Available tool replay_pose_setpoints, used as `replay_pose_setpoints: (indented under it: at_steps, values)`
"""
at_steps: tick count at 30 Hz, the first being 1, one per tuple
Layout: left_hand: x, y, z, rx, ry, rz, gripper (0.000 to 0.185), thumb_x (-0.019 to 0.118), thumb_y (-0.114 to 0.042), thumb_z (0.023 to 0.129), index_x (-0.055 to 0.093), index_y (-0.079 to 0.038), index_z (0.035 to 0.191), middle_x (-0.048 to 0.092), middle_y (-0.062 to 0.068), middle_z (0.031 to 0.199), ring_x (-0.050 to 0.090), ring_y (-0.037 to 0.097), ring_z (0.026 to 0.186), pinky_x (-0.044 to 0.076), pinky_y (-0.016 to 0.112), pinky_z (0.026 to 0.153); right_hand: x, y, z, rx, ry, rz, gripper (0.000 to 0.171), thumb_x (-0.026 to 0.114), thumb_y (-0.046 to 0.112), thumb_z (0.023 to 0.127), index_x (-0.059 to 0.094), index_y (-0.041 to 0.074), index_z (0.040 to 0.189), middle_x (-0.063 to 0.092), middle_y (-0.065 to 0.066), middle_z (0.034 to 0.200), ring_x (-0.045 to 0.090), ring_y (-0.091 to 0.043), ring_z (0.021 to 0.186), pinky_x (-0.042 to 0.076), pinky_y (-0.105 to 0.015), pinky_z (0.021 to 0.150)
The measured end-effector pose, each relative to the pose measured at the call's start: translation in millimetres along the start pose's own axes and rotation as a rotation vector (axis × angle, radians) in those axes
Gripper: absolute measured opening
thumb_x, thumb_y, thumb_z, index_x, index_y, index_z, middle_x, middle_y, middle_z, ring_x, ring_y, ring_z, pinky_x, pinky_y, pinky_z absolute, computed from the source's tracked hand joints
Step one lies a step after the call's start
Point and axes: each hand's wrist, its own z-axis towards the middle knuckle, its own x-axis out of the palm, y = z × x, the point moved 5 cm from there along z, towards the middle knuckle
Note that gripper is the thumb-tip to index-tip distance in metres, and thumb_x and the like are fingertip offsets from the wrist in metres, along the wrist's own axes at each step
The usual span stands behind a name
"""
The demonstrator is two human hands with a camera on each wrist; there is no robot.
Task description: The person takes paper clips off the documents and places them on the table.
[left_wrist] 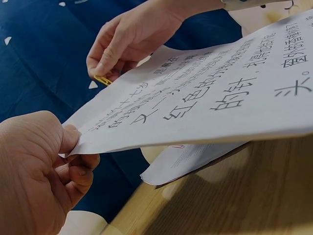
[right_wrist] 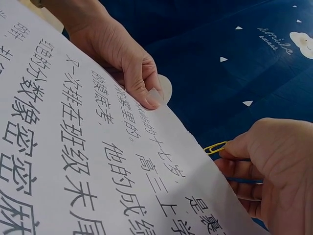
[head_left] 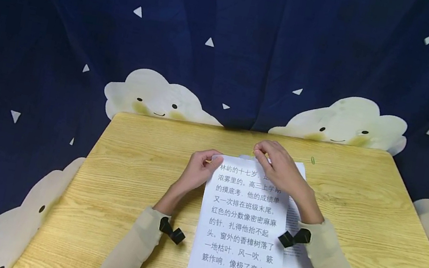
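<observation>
My left hand [head_left: 200, 170] pinches the top left corner of a sheaf of printed paper [head_left: 240, 234], thumb on top and fingers beneath. Large Chinese text covers the page, which is held up at a slant over the table. Between thumb and fingertips my right hand [head_left: 279, 167] pinches a yellow paper clip [right_wrist: 215, 147]. That clip is right at the paper's top edge, as the left wrist view [left_wrist: 102, 80] also shows from the side. The right hand's other fingers are curled behind the edge.
Under the sheaf lies another stack of printed paper [head_left: 298, 259] with small text, on the wooden table [head_left: 357, 226]. A green paper clip [head_left: 312, 160] lies near the far edge. Behind the table hangs a dark blue curtain [head_left: 241, 28] with clouds and white triangles.
</observation>
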Motion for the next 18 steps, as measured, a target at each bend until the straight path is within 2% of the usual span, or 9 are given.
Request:
replay_pose_setpoints:
  at_steps: [5, 7, 13, 18]
  values:
    - [-0.5, -17.9, -4.9, 0.021, 0.02, -0.008, 0.02, 0.057, -0.001, 0.106, 0.072, 0.01, 0.11, 0.073, 0.025, 0.091, 0.063, 0.014, 0.05, 0.046, 0.023, 0.044, -1.2, -0.4, -0.4, 0.014, 0.008, 0.008, 0.017, 0.055, 0.021, 0.11, 0.064, 0.007, 0.106, 0.063, -0.004, 0.101, 0.055, -0.023, 0.099, 0.044, -0.043, 0.09]
    - [-0.6, -20.1, -5.2, 0.025, 0.029, -0.015, 0.02, 0.056, -0.001, 0.106, 0.071, 0.012, 0.11, 0.073, 0.024, 0.091, 0.064, 0.015, 0.05, 0.047, 0.024, 0.044, -1.9, -1.0, -0.8, 0.02, 0.011, 0.009, 0.018, 0.054, 0.021, 0.111, 0.064, 0.007, 0.107, 0.063, -0.004, 0.101, 0.054, -0.023, 0.099, 0.044, -0.043, 0.089]
    - [-1.2, -1.2, -0.1, 0.002, 0.02, -0.027, 0.022, 0.056, -0.004, 0.107, 0.072, 0.01, 0.113, 0.073, 0.027, 0.095, 0.068, 0.019, 0.054, 0.05, 0.024, 0.045, -2.9, -1.7, -0.6, 0.015, 0.011, -0.001, 0.015, 0.055, 0.021, 0.11, 0.063, 0.01, 0.105, 0.063, -0.004, 0.099, 0.054, -0.022, 0.096, 0.044, -0.042, 0.086]
    - [-2.1, 3.8, 1.0, 0.014, 0.022, -0.021, 0.023, 0.058, -0.01, 0.108, 0.073, 0.006, 0.113, 0.074, 0.024, 0.095, 0.069, 0.019, 0.054, 0.051, 0.026, 0.044, -4.2, -0.3, -0.4, 0.01, 0.012, 0.0, 0.014, 0.056, 0.019, 0.11, 0.063, 0.008, 0.105, 0.063, -0.004, 0.098, 0.054, -0.022, 0.096, 0.044, -0.042, 0.085]
